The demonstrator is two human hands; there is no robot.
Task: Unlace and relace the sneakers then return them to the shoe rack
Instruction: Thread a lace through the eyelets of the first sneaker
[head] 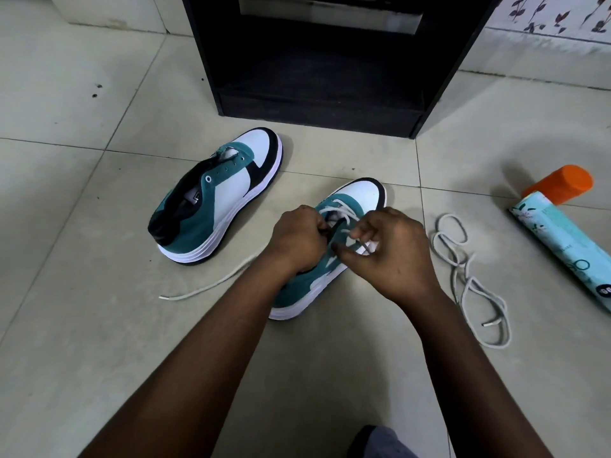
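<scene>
Two teal, white and black sneakers stand on the tiled floor. The left sneaker [218, 196] has bare eyelets and no lace. The right sneaker [350, 200] lies under my hands with a white lace [337, 206] crossing its front eyelets. My left hand [297, 239] grips the sneaker's tongue and collar edge. My right hand [393, 252] pinches the lace beside the eyelets. One lace end [205, 287] trails left across the floor. A second, loose lace [469, 276] lies coiled to the right. The black shoe rack [429, 71] stands behind.
A light blue spray can [562, 242] with an orange cap lies on the floor at the right. Patterned fabric shows at the top right. My knee [380, 441] is at the bottom edge. Beige tiles surround the shoes.
</scene>
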